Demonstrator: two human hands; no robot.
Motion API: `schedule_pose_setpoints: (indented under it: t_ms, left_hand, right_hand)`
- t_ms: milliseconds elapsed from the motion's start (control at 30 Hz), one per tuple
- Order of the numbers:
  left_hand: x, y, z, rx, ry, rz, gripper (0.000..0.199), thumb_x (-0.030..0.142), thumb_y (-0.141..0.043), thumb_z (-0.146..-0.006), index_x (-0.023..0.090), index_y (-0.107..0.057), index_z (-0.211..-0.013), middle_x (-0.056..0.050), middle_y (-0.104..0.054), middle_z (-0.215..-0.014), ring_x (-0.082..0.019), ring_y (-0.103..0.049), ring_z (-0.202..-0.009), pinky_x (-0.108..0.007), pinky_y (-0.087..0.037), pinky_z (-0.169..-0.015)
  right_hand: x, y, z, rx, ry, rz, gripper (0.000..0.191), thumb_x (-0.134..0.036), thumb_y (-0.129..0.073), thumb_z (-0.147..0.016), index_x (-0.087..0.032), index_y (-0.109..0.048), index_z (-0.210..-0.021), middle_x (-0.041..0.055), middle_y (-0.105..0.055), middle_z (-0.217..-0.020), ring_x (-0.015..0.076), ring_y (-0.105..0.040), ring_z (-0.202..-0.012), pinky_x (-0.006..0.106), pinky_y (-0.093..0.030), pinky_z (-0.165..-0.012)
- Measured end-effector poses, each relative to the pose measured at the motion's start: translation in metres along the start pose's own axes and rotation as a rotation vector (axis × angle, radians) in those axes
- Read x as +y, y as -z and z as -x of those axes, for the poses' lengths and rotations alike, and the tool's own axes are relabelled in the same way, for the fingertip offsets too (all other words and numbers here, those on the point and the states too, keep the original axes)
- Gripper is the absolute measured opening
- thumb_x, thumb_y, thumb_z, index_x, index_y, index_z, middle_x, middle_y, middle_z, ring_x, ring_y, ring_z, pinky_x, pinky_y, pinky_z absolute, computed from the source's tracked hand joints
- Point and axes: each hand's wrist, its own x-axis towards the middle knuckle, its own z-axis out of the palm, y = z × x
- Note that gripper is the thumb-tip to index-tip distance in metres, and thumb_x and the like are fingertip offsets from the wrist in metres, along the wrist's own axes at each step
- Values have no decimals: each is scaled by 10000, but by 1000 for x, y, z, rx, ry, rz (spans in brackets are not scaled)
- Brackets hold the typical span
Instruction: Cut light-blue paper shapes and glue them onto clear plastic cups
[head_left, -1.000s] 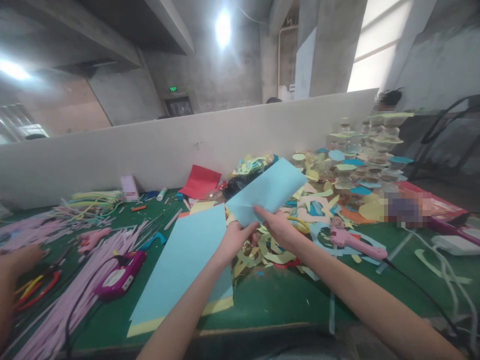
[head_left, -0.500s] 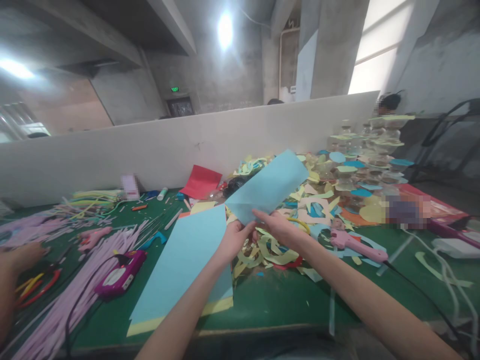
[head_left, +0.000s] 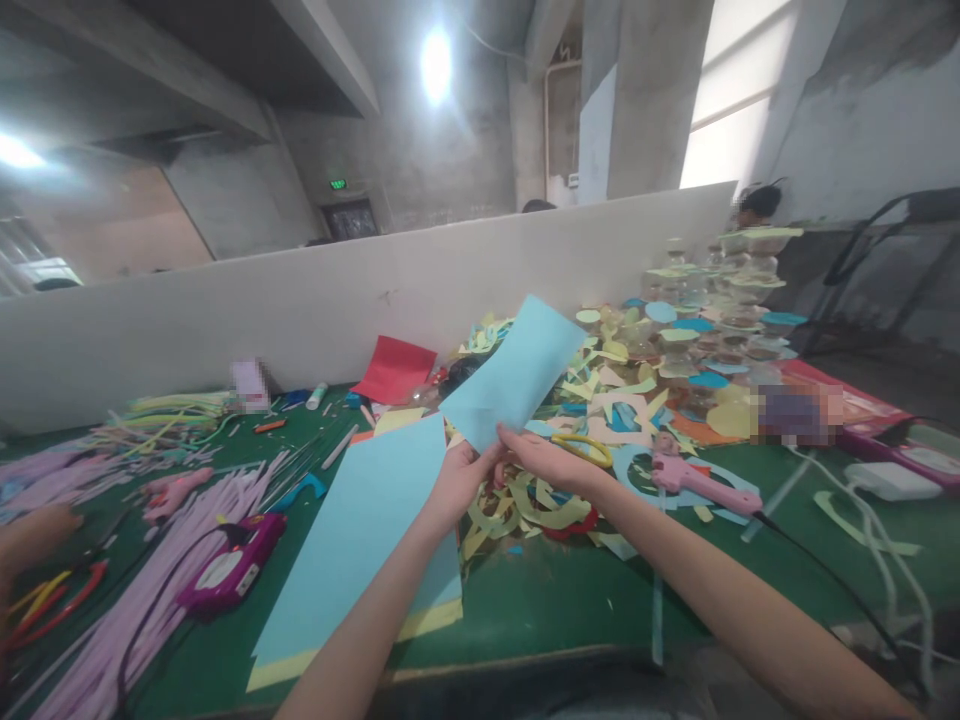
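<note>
A light blue sheet of paper (head_left: 517,370) is held up and tilted over the scraps, its lower end between both hands. My left hand (head_left: 459,482) pinches its lower edge. My right hand (head_left: 546,462) has its fingers closed at the same lower end, close against the left one. A yellow loop (head_left: 589,450), like a scissors handle, shows beside my right hand; I cannot tell whether the hand touches it. Under my left forearm lies a stack of large blue sheets (head_left: 367,530) with a yellow edge below. Paper offcuts (head_left: 525,505) are heaped beneath my hands.
A pink glue gun (head_left: 705,485) with a cord lies right. Left are purple strips (head_left: 187,560), a purple device (head_left: 234,565) and another person's hand (head_left: 45,530) near orange-handled tools. Stacked clear containers (head_left: 682,340) stand back right, before a white partition (head_left: 315,290).
The held blue sheet has turned more upright and its top has swung left. Both hands keep hold at its lower end. The whole view has shifted slightly.
</note>
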Motion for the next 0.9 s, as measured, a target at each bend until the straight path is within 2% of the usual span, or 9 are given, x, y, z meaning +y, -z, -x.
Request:
schedule_pose_setpoints:
  t_ms: [33, 100, 167, 233, 400, 533, 667, 733, 900]
  left_hand:
    - [-1, 0, -1, 3, 2, 1, 504, 569, -624, -764, 157, -533, -488, 0, -511, -432, -94, -441, -417, -227, -348, -454]
    - [-2, 1, -2, 10, 5, 4, 497, 565, -638, -754, 153, -526, -498, 5, -510, -428, -87, -431, -416, -219, -340, -451]
    - [-2, 2, -2, 13, 12, 4, 492, 561, -647, -746, 152, -523, -503, 9, -506, -421, -81, -420, -412, -214, -336, -452]
    - [-1, 2, -2, 22, 16, 4, 483, 555, -650, -745, 153, -524, -509, 11, -502, -416, -79, -416, -414, -211, -329, -454]
    - [-6, 7, -5, 24, 46, -18, 494, 550, -609, -779, 153, -531, -497, 13, -483, -408, -76, -399, -405, -216, -307, -455]
    - [-13, 10, -9, 4, 48, -11, 499, 557, -596, -782, 151, -547, -497, 14, -483, -409, -73, -393, -400, -218, -302, -459]
    - [-14, 15, -8, 42, 62, -38, 498, 556, -593, -777, 151, -547, -490, 12, -488, -410, -75, -397, -402, -218, -299, -461]
    - [-15, 17, -8, 83, 78, -63, 500, 550, -595, -773, 150, -541, -477, 12, -482, -412, -73, -394, -405, -216, -296, -462]
    - [-26, 22, -13, 57, 78, -62, 489, 559, -609, -743, 154, -541, -477, 11, -483, -411, -72, -382, -392, -216, -285, -448]
  right_hand:
    - [-2, 2, 0, -98, -34, 79, 555, -599, -504, -872, -185, -679, -546, 64, -708, -699, 245, -674, -853, 392, -411, -992]
    - [-4, 7, 0, -48, -120, 125, 483, -592, -495, -884, -186, -719, -748, 69, -726, -955, 266, -635, -1040, 416, -360, -1059]
    - [-6, 11, 0, 65, -155, 103, 436, -600, -531, -863, -212, -706, -955, 62, -669, -1179, 284, -583, -1149, 449, -344, -1080]
    - [-8, 14, 1, 92, -153, 93, 457, -616, -550, -844, -234, -683, -1058, 58, -622, -1274, 294, -554, -1193, 463, -335, -1093]
    - [-17, 18, 1, 153, -183, 25, 486, -585, -526, -878, -218, -652, -1171, 57, -584, -1340, 287, -571, -1187, 433, -355, -1108]
    - [-22, 25, -3, 184, -136, -38, 437, -522, -532, -902, -191, -675, -1150, 53, -636, -1275, 279, -583, -1182, 372, -400, -1090]
    - [-21, 42, -8, 209, 19, -153, 412, -463, -483, -942, -174, -652, -1180, 73, -660, -1241, 256, -584, -1181, 414, -434, -1061]
    - [-20, 52, -10, 298, 115, -194, 370, -427, -468, -953, -208, -635, -1199, 62, -652, -1262, 250, -565, -1208, 418, -450, -1042]
    - [-20, 70, -13, 476, 92, -254, 371, -386, -340, -994, -253, -614, -1204, 28, -603, -1336, 240, -536, -1248, 421, -489, -986]
